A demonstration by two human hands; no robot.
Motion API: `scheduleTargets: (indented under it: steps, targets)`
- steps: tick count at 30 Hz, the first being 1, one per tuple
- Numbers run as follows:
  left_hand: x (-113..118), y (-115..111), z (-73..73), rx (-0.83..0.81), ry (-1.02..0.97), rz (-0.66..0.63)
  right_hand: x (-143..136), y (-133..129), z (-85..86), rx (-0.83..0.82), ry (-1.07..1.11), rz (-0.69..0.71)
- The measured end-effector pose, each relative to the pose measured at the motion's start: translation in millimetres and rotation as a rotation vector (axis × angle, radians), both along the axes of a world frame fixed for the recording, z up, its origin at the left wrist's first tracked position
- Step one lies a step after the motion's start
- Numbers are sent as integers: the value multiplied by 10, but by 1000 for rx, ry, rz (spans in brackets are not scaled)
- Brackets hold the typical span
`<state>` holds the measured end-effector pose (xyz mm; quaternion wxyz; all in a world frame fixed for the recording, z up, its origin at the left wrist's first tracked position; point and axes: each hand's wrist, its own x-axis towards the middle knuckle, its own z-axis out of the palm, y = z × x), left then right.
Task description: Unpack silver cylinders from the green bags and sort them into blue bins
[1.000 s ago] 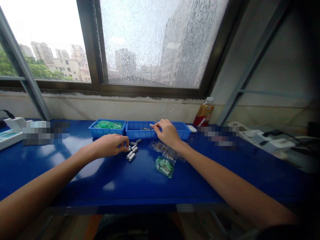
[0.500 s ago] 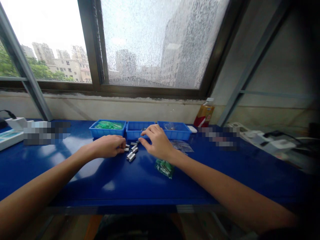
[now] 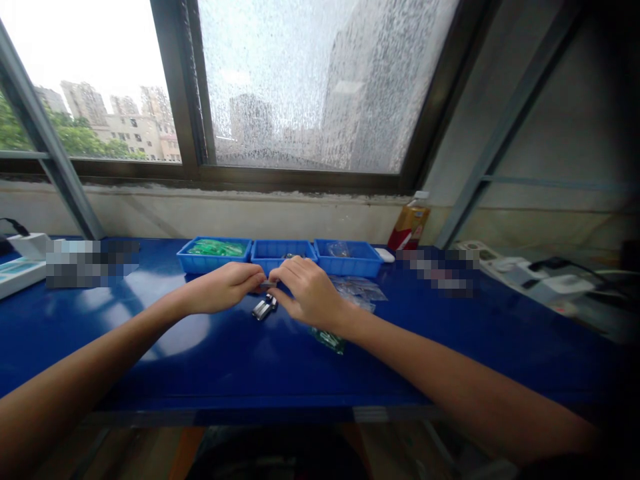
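My left hand (image 3: 227, 288) and my right hand (image 3: 310, 292) meet above the table, fingers closed in a pinch. Between their fingertips shows a small pale metal piece (image 3: 269, 285), gripped from both sides; its exact kind is too small to tell. Just below, several short silvery metal pieces (image 3: 262, 309) lie side by side on the blue table (image 3: 210, 367). Partly under my right wrist is a clear bag with green and silvery contents (image 3: 327, 341). Flat clear plastic bags (image 3: 360, 290) lie to the right of that hand.
Three blue bins stand behind my hands: the left bin (image 3: 187, 261) holds green packets, the middle bin (image 3: 263, 260) small dark parts, the right bin (image 3: 357, 268) a clear bag. A bottle (image 3: 411, 223) stands at the back right. Power strips (image 3: 25, 273) lie at the left.
My hands have come together from either side of the metal pieces, and both now pinch one small piece. Fewer loose pieces show on the table between them.
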<state>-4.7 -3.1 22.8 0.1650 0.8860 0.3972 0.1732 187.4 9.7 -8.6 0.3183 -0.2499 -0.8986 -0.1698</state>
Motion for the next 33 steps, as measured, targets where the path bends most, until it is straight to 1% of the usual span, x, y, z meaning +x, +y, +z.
scheduleTargets:
  steps: [3,7,10,14,17,21,24,27,30,33]
  targets:
    - [-6,-2,17,18,10,4,-1,-2,10,17,-5,-6]
    - [-6,-29,34,168,9,13,-4,27,-8,-20,33,-40]
    - [1,-35,9,273,16,-6,-6,50,-27,-68,63,-47]
    - [15,-15,-35,343,71,41,-6,46,-33,-126,102,-20]
    - [19,10,-60,344,60,89,-5,28,-34,-149,121,-11]
    - [39,23,-84,314,32,118,-13,3,-47,-97,73,-15]
    - [61,9,-64,308,19,129,-27,-21,-36,-49,67,-41]
    - [35,9,-22,289,75,129,-16,-8,8,-22,87,-73]
    - [-72,62,-37,230,208,111,53,104,48,-4,129,-166]
    - [-195,153,-140,169,339,106,175,309,36,-8,154,-311]
